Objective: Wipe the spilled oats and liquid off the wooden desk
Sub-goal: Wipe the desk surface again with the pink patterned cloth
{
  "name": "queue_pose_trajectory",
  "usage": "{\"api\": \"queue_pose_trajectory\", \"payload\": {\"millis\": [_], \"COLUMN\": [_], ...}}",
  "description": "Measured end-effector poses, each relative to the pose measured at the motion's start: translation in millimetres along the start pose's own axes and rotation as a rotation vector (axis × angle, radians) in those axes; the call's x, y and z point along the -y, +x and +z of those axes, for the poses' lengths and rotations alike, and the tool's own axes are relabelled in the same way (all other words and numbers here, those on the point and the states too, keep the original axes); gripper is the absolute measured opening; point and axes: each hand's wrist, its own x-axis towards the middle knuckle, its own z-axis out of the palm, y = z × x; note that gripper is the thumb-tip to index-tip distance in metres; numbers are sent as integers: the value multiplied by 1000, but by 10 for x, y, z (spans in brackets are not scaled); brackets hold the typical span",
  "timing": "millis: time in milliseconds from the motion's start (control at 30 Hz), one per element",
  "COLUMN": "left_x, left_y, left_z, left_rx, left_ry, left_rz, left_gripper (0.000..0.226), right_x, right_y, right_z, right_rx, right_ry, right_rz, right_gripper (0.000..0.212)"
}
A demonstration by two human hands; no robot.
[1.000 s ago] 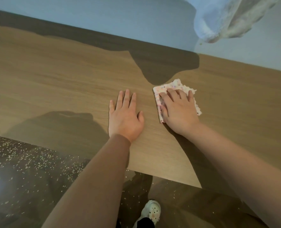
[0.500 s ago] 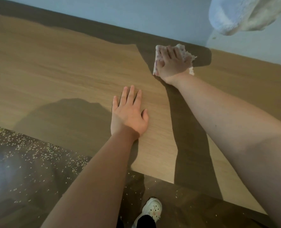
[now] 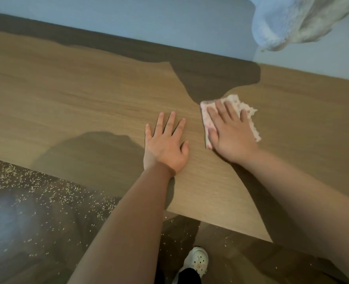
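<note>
My right hand (image 3: 233, 136) presses flat, fingers straight, on the frayed pink-speckled cloth (image 3: 249, 113) to wipe the light wooden worktop (image 3: 67, 99). My left hand (image 3: 165, 146), released, lies flat beside it, likely bracing me.

dim, hard shadows, soft wide-angle edges

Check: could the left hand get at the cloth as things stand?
Probably yes: the left hand lies flat on the desk beside the cloth, bare wood between, though the right hand presses on it.
</note>
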Motion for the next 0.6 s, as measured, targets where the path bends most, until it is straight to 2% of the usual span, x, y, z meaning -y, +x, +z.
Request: {"api": "queue_pose_trajectory", "payload": {"millis": [67,133,233,333,400,500,533,600], "left_x": [-4,-8,-2,8,9,8,4,-8], "left_y": [8,-2,-6,1,7,2,0,-1], "left_z": [-5,-14,-19,-20,-15,2,2,-6], "left_rx": [1,1,-2,3,10,9,13,29], "left_ry": [1,1,-13,-30,-25,-12,0,33], "left_rz": [6,4,7,18,20,18,20,24], "left_gripper": [63,63,63,62,62,63,63,65], "right_x": [-40,-163,-153,171,379,326,183,-121], "right_y": [-282,-257,15,22,-215,-646,-702,-690], "right_z": [-14,-76,-152,-49,98,179,159,116], "right_rx": [73,121,108,-7,-53,-19,3,39], "right_ry": [-31,-26,109,214,145,65,43,10], "right_rz": [-146,-189,-17,192,170,-10,-25,68], "right_gripper": [71,69,57,53,58,66,68,66]}}
